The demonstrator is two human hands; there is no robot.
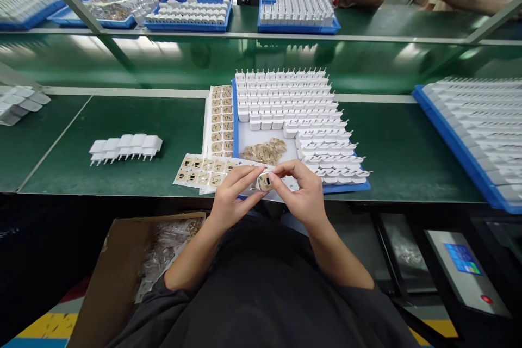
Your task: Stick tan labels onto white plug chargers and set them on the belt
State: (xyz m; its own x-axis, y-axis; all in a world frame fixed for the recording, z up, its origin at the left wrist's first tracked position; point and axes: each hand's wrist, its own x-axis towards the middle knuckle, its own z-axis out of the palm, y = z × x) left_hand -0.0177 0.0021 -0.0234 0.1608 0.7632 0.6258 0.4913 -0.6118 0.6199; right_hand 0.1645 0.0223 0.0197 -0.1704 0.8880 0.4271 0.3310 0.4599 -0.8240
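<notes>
Head cam, both hands' grip pinched on small white charger shell (265,181), L hand (231,199), R hand (302,196), open end showing.

Both forearms extend forward from the torso and converge at the near edge of the green table (122,114), close to its middle. The left hand (230,196) is palm-inward, fingers curled, thumb and forefinger pinched at their tips. The right hand (304,193) mirrors it, fingers bent, thumb and forefinger closed toward the left hand's fingertips. The fingertips of both hands meet. Both wrists are bare and slightly flexed; the dark sleeves end near the elbows.
</notes>
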